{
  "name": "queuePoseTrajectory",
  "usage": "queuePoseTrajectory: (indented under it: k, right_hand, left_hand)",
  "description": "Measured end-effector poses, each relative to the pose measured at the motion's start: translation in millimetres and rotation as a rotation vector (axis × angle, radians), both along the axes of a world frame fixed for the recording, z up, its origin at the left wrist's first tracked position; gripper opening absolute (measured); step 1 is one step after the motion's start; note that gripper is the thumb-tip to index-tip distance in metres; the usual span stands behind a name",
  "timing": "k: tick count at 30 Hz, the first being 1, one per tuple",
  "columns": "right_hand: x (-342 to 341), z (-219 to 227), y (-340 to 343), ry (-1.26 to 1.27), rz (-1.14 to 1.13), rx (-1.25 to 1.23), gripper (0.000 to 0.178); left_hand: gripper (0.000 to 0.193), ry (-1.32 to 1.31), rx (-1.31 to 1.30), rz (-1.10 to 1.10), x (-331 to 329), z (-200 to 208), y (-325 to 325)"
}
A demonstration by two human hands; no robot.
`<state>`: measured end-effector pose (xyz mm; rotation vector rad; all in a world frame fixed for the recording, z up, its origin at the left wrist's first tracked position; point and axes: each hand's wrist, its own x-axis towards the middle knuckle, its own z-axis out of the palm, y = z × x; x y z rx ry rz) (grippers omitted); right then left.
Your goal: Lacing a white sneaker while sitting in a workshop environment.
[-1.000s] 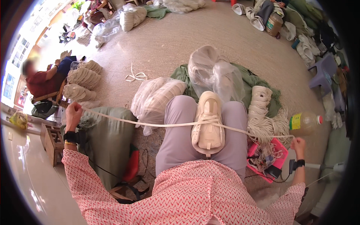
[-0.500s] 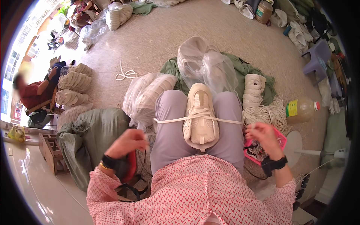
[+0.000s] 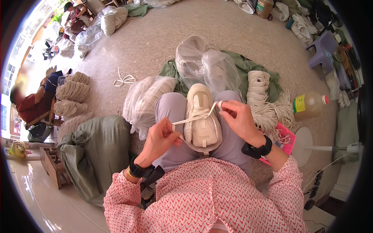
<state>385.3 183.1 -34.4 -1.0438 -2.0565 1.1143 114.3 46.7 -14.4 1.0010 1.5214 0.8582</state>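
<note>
A cream sneaker rests between my thighs, its toe pointing away from me and its heel loop toward my body. A flat off-white shoelace crosses its upper part. My left hand pinches one lace end, left of the shoe, with a short tail hanging past the fingers. On the other side my right hand pinches the opposite end, raised a little over the shoe's right edge. Both lace lengths look pulled out from the crossing. Dark bands circle both wrists.
Bagged pale shoes lie beyond my left knee, with another clear bag on green cloth ahead. Right are a lace bundle, a pink basket and a liquid-filled jug. A green sack stands left. Other people sit far left.
Both hands have moved inward from beside my knees to the shoe and taken hold of the lace ends. The lace ends, previously lying across my thighs, are now lifted.
</note>
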Motion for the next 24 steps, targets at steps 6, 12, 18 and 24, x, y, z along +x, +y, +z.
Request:
queuePoseTrajectory:
  k: [6,12,18,24]
  right_hand:
    - [-7,-6,4,0.233,0.008,-0.426,0.023]
    - [-6,-11,-3,0.295,-0.026,-0.463,0.019]
    - [-8,-18,-8,0.298,-0.046,-0.398,0.014]
    - [-7,-9,-6,0.216,0.000,-0.395,0.013]
  left_hand:
    - [0.019,-0.072,0.108,-0.028,2,-7,14]
    - [0.018,-0.061,0.102,0.011,6,-10,16]
    - [0.017,-0.081,0.105,0.022,7,-9,18]
    - [0.016,0.015,0.131,-0.043,5,-9,20]
